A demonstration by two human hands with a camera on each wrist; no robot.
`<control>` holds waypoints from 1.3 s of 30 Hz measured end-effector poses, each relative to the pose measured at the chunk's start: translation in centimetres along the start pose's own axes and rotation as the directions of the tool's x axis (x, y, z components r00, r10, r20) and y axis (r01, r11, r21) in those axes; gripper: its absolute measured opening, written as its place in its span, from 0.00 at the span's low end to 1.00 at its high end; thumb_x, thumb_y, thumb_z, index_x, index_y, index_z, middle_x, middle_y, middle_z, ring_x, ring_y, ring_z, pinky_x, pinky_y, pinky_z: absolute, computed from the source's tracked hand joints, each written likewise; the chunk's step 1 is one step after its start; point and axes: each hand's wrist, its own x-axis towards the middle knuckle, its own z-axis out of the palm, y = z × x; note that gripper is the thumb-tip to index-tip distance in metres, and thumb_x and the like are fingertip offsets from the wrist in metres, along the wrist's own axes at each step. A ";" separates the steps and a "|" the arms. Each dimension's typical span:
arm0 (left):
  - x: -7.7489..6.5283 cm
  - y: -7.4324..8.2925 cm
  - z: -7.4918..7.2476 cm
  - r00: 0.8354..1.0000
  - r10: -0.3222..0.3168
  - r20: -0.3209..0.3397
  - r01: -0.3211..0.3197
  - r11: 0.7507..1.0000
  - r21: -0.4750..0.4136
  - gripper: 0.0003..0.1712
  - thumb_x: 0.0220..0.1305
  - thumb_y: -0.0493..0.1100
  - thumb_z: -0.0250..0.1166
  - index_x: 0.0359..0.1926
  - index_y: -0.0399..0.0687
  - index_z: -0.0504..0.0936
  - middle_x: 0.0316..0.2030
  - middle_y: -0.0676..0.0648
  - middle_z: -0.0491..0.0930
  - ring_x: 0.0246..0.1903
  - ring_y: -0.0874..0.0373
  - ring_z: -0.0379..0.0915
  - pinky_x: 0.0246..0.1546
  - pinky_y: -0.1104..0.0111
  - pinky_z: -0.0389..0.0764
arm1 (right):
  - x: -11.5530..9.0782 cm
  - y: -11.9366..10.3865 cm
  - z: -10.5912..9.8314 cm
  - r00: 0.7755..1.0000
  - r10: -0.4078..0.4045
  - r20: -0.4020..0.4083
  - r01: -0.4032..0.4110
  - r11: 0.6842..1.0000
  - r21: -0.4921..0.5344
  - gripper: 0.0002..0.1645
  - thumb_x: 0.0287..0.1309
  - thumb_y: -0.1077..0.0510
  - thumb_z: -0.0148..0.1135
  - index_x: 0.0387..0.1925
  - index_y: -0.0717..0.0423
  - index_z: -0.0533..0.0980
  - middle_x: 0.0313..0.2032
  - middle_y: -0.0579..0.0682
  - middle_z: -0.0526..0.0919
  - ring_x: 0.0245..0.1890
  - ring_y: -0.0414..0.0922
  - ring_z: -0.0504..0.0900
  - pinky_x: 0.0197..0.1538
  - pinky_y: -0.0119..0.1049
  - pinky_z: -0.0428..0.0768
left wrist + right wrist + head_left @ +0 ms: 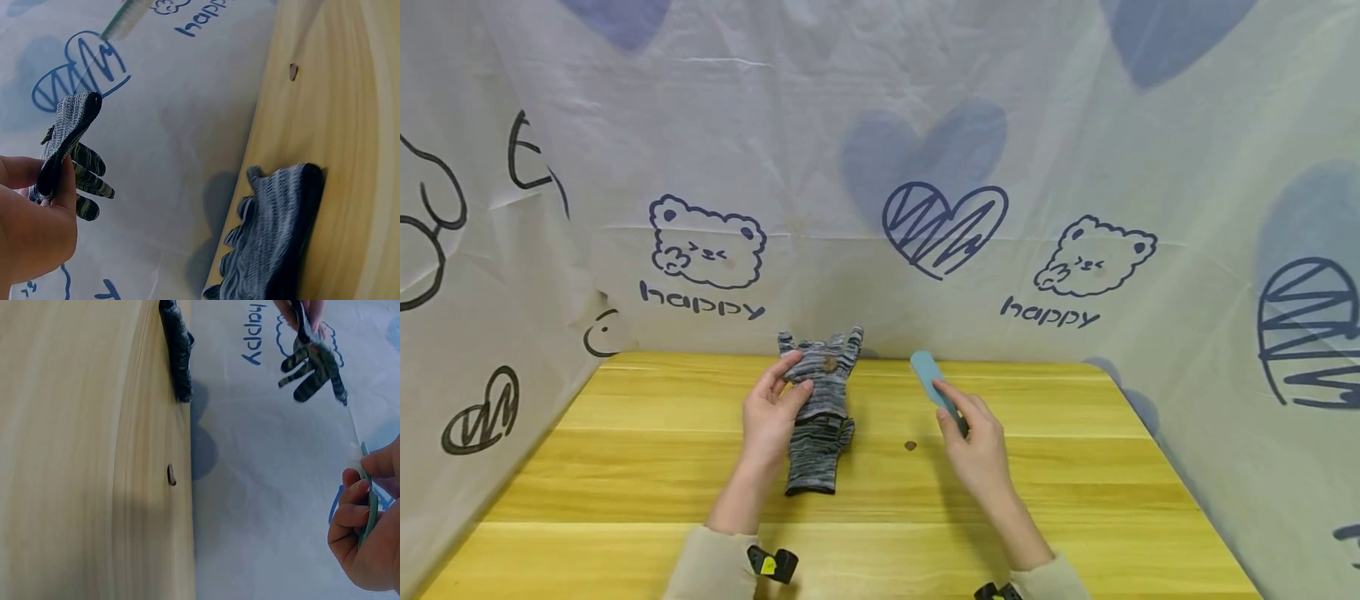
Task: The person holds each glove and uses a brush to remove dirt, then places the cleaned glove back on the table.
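Note:
A grey-and-black knit glove hangs raised in my left hand, its cuff pinched between thumb and fingers in the left wrist view. A brown patch shows on the glove's face. Beneath it, a matching glove lies on the table. My right hand grips the handle of a light blue brush, held apart from the glove, to its right. Pale bristles of the brush show in the left wrist view.
A small brown piece lies on the yellow wood-grain table, between the lying glove and the right hand. White cloth printed with hearts and bears rises behind the table and at both sides.

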 end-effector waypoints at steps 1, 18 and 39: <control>-0.1 -0.1 0.2 1.000 -0.001 0.007 0.001 1.000 0.003 0.28 0.71 0.28 0.62 0.71 0.38 0.73 0.74 0.43 0.68 0.54 0.66 0.76 0.50 0.79 0.79 | 0.0 -0.1 0.1 1.000 -0.006 0.003 0.006 1.000 0.004 0.26 0.70 0.67 0.63 0.66 0.48 0.80 0.46 0.56 0.84 0.34 0.45 0.74 0.31 0.30 0.75; -1.0 -2.3 2.3 0.998 0.013 0.056 -0.015 0.999 0.037 0.26 0.70 0.26 0.62 0.67 0.37 0.77 0.71 0.40 0.72 0.56 0.56 0.78 0.46 0.78 0.80 | -1.1 -1.6 1.7 0.987 -0.157 0.039 0.155 0.987 0.052 0.25 0.67 0.68 0.66 0.64 0.50 0.82 0.42 0.53 0.83 0.29 0.39 0.74 0.28 0.30 0.75; -2.4 -2.5 3.7 0.987 0.023 0.157 -0.028 0.999 0.030 0.25 0.71 0.27 0.62 0.67 0.39 0.76 0.74 0.39 0.67 0.55 0.49 0.81 0.42 0.75 0.82 | -1.7 -1.6 2.7 0.969 -0.234 0.082 0.237 0.971 -0.032 0.24 0.68 0.67 0.65 0.64 0.50 0.81 0.41 0.49 0.83 0.34 0.38 0.79 0.35 0.35 0.81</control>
